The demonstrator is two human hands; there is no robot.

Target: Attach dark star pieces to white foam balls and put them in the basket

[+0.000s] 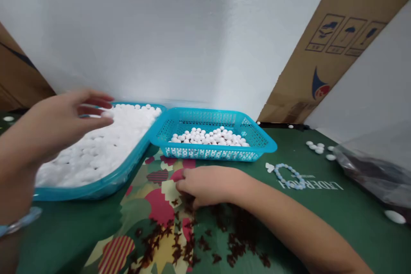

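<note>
White beads [96,150] fill the large blue tray [105,184] at the left of the table [321,205], heaped to its rim; we see our left hand [61,122] raised over the near-left part of this heap, fingers [96,98] spread and loosely curved, with nothing visibly pinched between them — the hand is blurred, so we cannot tell whether a bead lies in it. Just right of the tray, touching its far corner, stands a smaller blue basket [221,150] with perforated walls, holding a thinner layer of the same beads [210,136]. Leaning against the wall at the far right is a cardboard sheet [334,47]. A clear plastic bag [375,171] lies at the right edge of the table. Our right hand [208,186] rests palm down on the patterned cloth [154,209] just near of the basket, fingers curled together onto a scatter of small dark brown star-shaped pieces [180,244] — whether it grips any we cannot tell. Right of that hand lies a string of pale blue beads [289,176], and farther right a few loose white beads [317,147].
</note>
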